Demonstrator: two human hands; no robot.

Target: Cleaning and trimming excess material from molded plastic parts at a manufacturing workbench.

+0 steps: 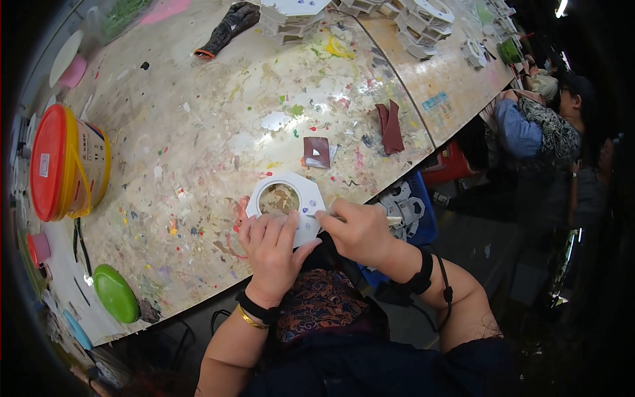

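Note:
A white, many-sided flat plate (313, 196) with a large round hole and small blue-violet markings lies at the table's near edge. Across its lower left part rests my left hand (270, 248), fingers over the face and thumb along the near edge, holding it. My right hand (360, 231) is closed around a slim tool (395, 220); its pale end sticks out behind the fist, and its kind is hidden. The fingertips of that hand meet the plate's right side, by the markings. Just beyond the plate is a square of brown sandpaper (317, 152) with a small white scrap on it.
Folded brown sandpaper (390, 127) lies farther right. A red-lidded yellow bucket (69, 162) and a green lid (116, 293) stand left. Far off are a dark glove (231, 30) and stacked white frames (424, 26). A blue crate (426, 202) holds white pieces below the right edge. Other people sit at right.

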